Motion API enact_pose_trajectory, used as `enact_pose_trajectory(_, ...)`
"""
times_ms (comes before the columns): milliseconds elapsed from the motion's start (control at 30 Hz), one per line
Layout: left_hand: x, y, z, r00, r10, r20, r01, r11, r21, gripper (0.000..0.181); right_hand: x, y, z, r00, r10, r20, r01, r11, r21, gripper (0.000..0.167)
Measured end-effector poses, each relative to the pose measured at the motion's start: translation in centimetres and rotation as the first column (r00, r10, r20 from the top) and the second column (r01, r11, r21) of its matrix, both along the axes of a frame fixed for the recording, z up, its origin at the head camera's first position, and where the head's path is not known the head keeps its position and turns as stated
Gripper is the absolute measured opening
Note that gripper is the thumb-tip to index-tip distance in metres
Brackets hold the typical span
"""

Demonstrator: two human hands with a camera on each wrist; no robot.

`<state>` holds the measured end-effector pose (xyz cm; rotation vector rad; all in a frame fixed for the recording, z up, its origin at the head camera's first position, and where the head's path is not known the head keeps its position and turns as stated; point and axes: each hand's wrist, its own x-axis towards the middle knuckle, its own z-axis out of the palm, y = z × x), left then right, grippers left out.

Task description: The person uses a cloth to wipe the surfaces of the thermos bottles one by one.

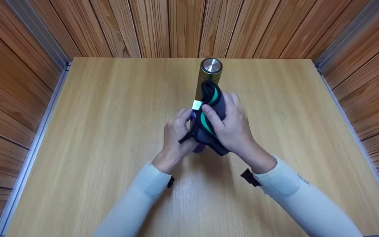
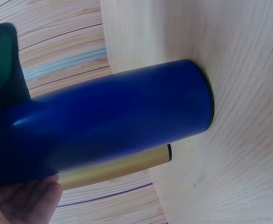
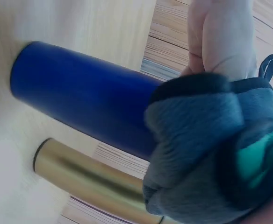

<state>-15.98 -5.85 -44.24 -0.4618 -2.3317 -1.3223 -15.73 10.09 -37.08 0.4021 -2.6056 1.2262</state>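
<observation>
My left hand (image 1: 176,131) grips the upper part of an upright blue bottle (image 2: 122,114), whose dark-rimmed base stands on the table. My right hand (image 1: 235,126) holds a folded grey cloth (image 3: 192,126) with black edging, a green stripe and a small loop. The thumb lies over the cloth. From above, the cloth is at the top of the blue bottle and covers most of it; whether they touch there cannot be told. A white tag (image 1: 196,104) shows beside the right thumb.
Just behind the blue bottle stands a gold bottle (image 1: 206,75) with a round silver lid (image 1: 211,65). The wooden table (image 1: 117,98) is bounded by plank walls (image 1: 186,28) at the back and sides.
</observation>
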Motion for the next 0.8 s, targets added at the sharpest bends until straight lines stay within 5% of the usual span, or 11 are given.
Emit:
enact_pose_trajectory(167,-0.3,0.1,0.1,0.997,0.051,-0.064,-0.054,0.998,-0.044,0.015,0.6,-0.2,1.0,0.993,0.078,-0.084,-0.050,0.953,0.298,0.060)
enact_pose_trajectory(400,-0.4,0.1,0.1,0.991,0.126,-0.043,-0.129,0.989,-0.067,0.007,-0.9,-1.3,3.6,0.973,0.228,-0.038,-0.159,0.780,0.605,0.056)
enact_pose_trajectory(567,-0.3,-0.1,0.2,0.991,0.129,-0.031,-0.131,0.990,-0.060,0.006,-2.6,-3.2,5.1,0.974,0.202,0.101,-0.213,0.669,0.712,0.055)
enact_pose_trajectory(667,-0.4,-0.2,0.0,0.991,0.128,-0.032,-0.130,0.990,-0.057,0.012,-3.6,-3.9,5.4,0.970,0.140,0.197,-0.240,0.661,0.711,0.058)
enact_pose_trajectory(800,-0.5,-0.2,-0.1,0.992,0.123,-0.037,-0.125,0.990,-0.066,0.009,-4.6,-3.6,5.2,0.944,0.098,0.315,-0.285,0.722,0.631,0.063)
